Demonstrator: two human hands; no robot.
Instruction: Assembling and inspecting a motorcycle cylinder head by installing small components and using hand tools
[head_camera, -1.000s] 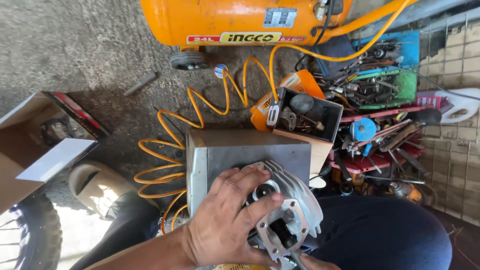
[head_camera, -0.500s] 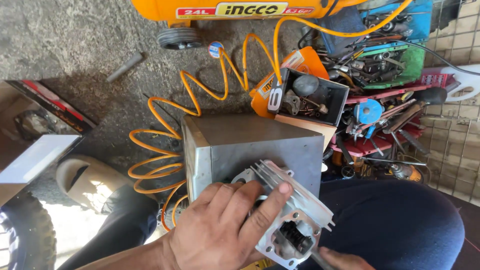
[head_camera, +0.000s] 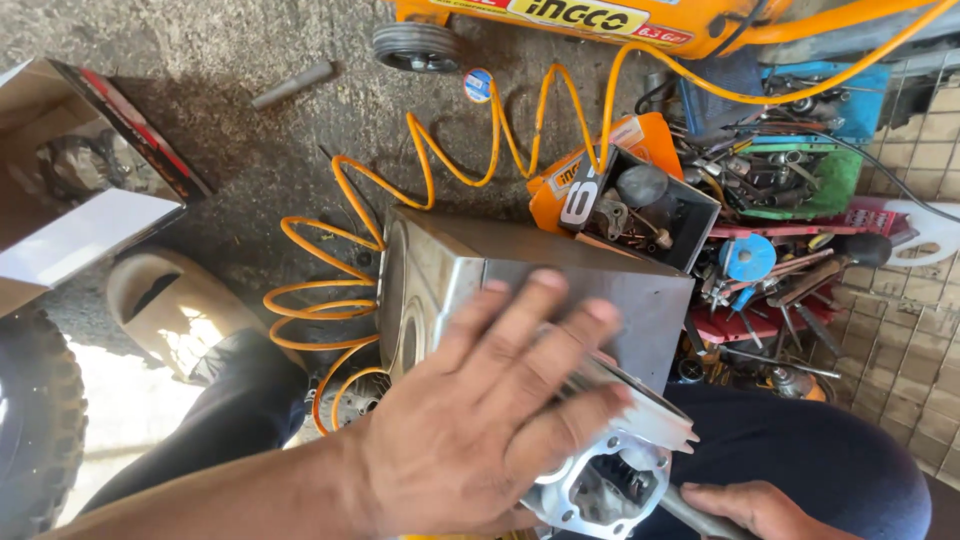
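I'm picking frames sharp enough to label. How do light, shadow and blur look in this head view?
Head view: hard sun burns out the floor patch at lower left; the rest lies in even shade. The left hand, close to the lens, looks slightly soft over the finned metal cylinder. The coiled orange hose and tool pile stay crisp.

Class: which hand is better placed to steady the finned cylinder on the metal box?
Probably the left hand: it lies spread over the finned cylinder on the metal box. The right hand sits lower, closed on a grey handle.
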